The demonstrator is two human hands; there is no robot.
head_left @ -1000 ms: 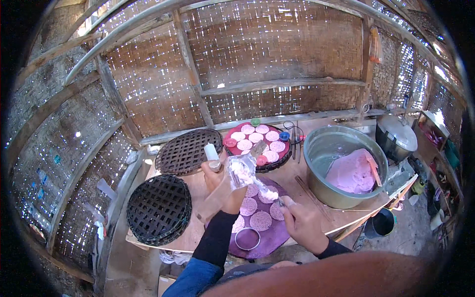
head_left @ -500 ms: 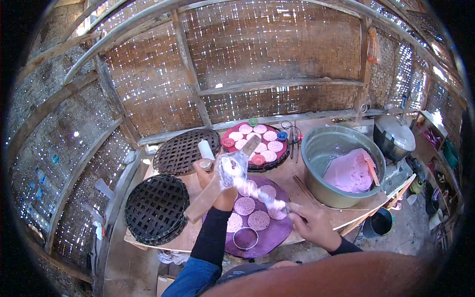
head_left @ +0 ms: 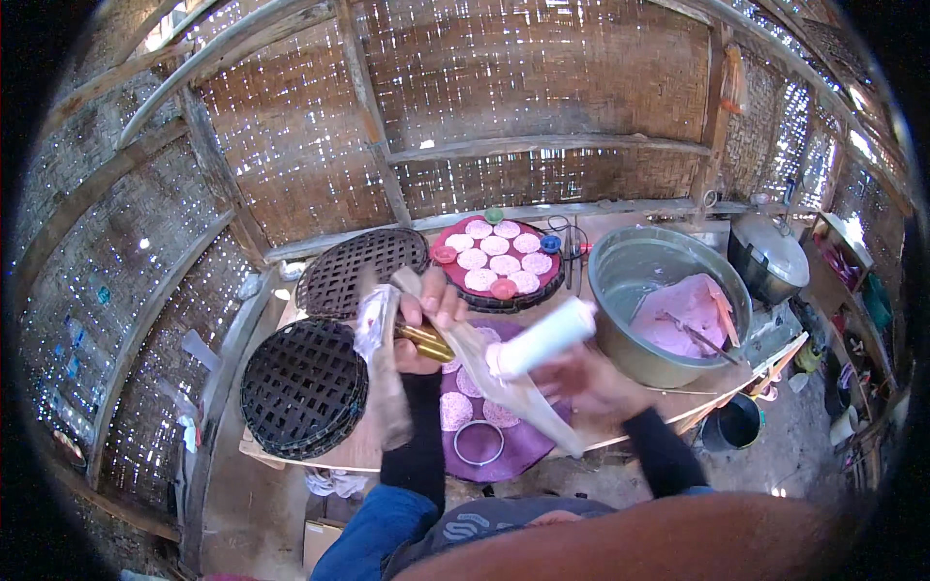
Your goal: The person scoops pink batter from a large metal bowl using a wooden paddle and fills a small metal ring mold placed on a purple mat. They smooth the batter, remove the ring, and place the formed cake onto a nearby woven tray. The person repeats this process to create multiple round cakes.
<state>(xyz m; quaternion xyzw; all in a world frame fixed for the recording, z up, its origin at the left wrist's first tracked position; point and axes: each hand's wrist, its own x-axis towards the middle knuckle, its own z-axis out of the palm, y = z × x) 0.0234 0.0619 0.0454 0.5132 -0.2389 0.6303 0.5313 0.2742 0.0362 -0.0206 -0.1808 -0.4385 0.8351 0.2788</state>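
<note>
My left hand is closed round a wooden hand press with a brass-coloured tube. Of its two wooden boards, the left one has pinkish dough smeared near its top. On the slanting right board sits a white cylinder. My right hand is beside and behind that cylinder, its fingers smeared by motion, so its grip is unclear. Below the press, pink lacy dough rounds and a metal ring lie on a purple mat.
Farther back, a round tray with a red mat bears several pink rounds and small coloured cups. Dark woven racks stand at left. On the right, a large tub holds pink dough with a stick in it; a lidded pot stands beyond.
The dough-covered stick has left my right hand, and a stick now rests in the tub's dough. The press has turned, its white cylinder swinging to the right, towards my right hand.
</note>
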